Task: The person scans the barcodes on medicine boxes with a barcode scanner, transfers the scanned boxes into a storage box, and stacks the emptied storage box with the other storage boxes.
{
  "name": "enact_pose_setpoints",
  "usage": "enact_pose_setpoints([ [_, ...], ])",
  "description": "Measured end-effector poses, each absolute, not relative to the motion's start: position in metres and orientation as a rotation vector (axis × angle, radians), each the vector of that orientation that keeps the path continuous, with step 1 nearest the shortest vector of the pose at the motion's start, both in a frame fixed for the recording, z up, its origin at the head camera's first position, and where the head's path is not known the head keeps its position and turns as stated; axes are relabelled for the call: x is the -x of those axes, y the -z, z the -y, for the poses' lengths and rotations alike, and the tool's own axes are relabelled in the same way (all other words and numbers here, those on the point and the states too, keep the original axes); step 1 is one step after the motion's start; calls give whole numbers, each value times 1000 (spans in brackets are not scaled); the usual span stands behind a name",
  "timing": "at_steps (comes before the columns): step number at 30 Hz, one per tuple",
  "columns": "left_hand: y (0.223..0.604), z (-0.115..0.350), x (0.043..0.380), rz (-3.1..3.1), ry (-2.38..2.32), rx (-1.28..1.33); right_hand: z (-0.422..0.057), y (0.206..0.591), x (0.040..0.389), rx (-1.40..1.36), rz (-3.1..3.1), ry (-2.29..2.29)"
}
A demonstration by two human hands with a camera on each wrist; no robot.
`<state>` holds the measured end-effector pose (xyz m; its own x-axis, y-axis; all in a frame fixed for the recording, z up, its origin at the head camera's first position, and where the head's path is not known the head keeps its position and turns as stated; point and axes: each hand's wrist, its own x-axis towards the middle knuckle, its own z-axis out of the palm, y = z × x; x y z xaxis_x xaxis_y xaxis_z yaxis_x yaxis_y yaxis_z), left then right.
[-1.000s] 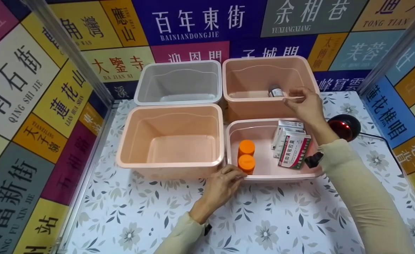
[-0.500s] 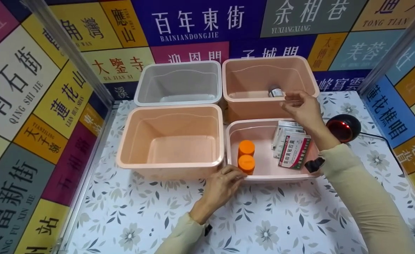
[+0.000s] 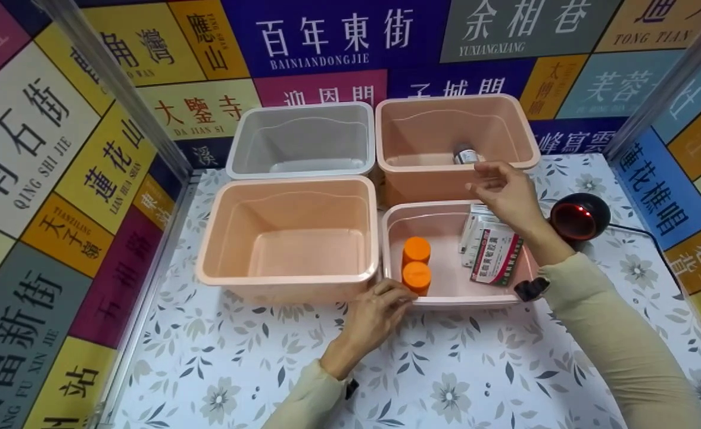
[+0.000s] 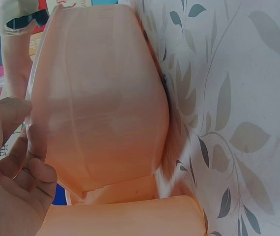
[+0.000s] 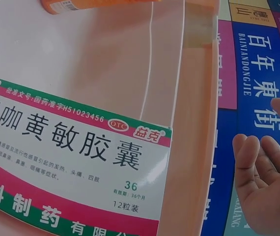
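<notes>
My left hand point(image 3: 377, 316) grips the near-left rim of the front right pink bin point(image 3: 445, 274); in the left wrist view, thumb and fingers lie on both sides of the rim. Two orange-capped bottles point(image 3: 416, 277) stand in this bin beside that hand. Against its right side lean several medicine boxes point(image 3: 496, 256), the nearest white with red and green bands. My right hand point(image 3: 508, 193) hovers above the boxes by the near rim of the rear right bin point(image 3: 427, 185), holding nothing, thumb and fingers apart. A small white-labelled bottle point(image 3: 465, 155) lies in that rear bin.
A grey bin point(image 3: 302, 137) stands rear left, with a peach bin point(image 3: 287, 286) in front of it. Right of the bins is a black round device point(image 3: 580, 215) with a red light and a cable. Printed panels point(image 3: 338, 36) enclose the flowered table point(image 3: 445, 369).
My right hand has drawn back from over the rear right bin's rim toward the front bin, and its fingers have spread from the thumb. The left hand stays in place.
</notes>
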<state>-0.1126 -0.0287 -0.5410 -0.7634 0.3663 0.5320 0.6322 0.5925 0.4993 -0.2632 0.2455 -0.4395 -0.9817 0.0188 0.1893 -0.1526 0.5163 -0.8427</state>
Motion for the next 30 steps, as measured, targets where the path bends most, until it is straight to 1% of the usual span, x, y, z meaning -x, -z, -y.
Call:
enact_pose_setpoints([
  [10,541,28,113,2445,969,815,-241,444,251,-179,2647,-1415],
  [22,539,28,111,2477,976,791,-232,450,234,-260,2672,-1483],
  [26,540,28,112,2464,962,791,-229,454,229,-240,2727,-1436],
  [30,540,28,112,2472,943,785,-226,456,224,-226,2715,-1522],
])
